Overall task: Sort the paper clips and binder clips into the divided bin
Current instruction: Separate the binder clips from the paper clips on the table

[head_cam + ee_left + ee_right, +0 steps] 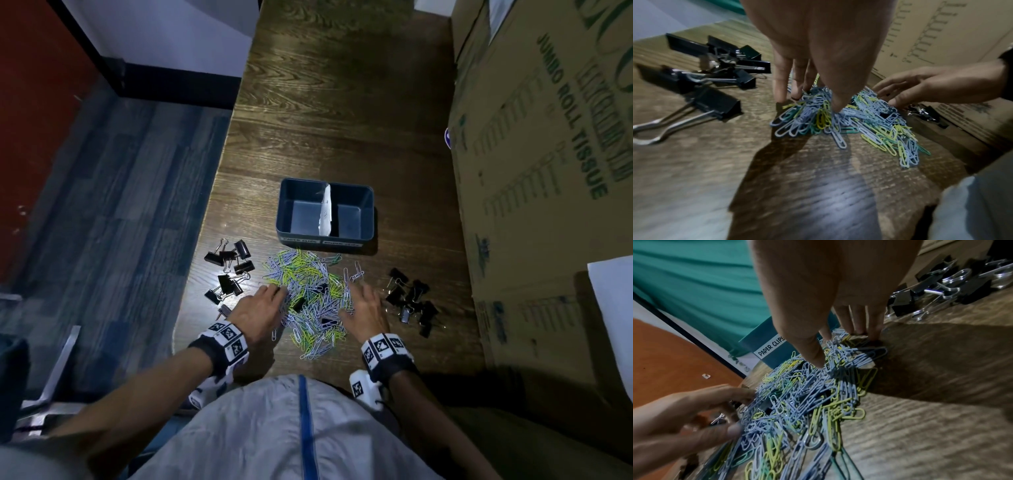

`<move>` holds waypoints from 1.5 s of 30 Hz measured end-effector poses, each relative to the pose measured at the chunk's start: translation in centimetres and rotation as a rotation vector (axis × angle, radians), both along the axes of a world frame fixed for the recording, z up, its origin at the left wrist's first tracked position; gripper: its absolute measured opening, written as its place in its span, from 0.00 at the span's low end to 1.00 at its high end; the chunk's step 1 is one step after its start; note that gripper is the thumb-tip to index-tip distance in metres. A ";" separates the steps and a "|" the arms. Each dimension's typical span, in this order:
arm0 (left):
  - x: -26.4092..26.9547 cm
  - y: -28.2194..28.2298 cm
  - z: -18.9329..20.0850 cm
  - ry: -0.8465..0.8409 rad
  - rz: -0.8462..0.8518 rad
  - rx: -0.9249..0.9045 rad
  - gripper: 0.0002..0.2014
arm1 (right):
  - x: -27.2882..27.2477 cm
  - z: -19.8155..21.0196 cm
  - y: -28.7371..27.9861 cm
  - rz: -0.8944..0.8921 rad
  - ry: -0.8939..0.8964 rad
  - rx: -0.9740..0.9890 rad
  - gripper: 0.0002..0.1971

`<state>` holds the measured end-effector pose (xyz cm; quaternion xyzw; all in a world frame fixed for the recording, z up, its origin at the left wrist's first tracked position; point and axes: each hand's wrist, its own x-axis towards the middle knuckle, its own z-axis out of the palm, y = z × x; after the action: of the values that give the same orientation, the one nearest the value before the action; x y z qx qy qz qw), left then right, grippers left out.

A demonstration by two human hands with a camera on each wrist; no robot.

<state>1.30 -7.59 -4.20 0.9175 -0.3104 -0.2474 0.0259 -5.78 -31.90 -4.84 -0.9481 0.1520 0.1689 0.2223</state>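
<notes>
A heap of blue, yellow and green paper clips (311,294) lies on the wooden table, just in front of the dark blue divided bin (301,236). Both compartments of the bin look bare, and a white strip divides them. My left hand (279,291) is at the heap's left side and pinches a bunch of paper clips (818,104) between thumb and fingers. My right hand (356,291) touches the heap's right side with straight, spread fingers (855,327). Black binder clips lie in a left group (229,270) and a right group (411,301). A few sit inside the heap (298,303).
A large cardboard box (548,171) walls off the table's right side, with white paper (613,291) on it. The table's left edge (205,240) drops to a blue floor. The bin's front wall carries a PAPER CLIPS label (770,347).
</notes>
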 end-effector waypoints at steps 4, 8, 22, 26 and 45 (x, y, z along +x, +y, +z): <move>0.3 -1.4 0.7 -0.094 -0.086 -0.028 0.23 | -0.1 0.2 0.7 0.132 -0.026 -0.005 0.31; 0.5 -2.5 0.7 -0.002 -0.267 -0.040 0.21 | -1.3 0.1 1.6 0.225 -0.013 -0.046 0.20; 0.4 -4.1 -0.1 0.003 -0.086 -0.082 0.21 | -2.0 1.0 2.4 0.157 0.002 0.046 0.09; 0.4 -2.7 0.0 -0.018 -0.053 -0.168 0.18 | -2.3 0.7 1.2 0.080 -0.035 0.109 0.10; 0.7 3.0 1.5 0.103 0.133 -0.366 0.11 | -2.2 1.1 2.7 0.367 -0.025 0.005 0.24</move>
<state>1.97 -4.60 -2.68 0.9020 -0.2872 -0.2313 0.2243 -7.96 -29.20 -3.74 -0.9615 -0.0265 0.1952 0.1918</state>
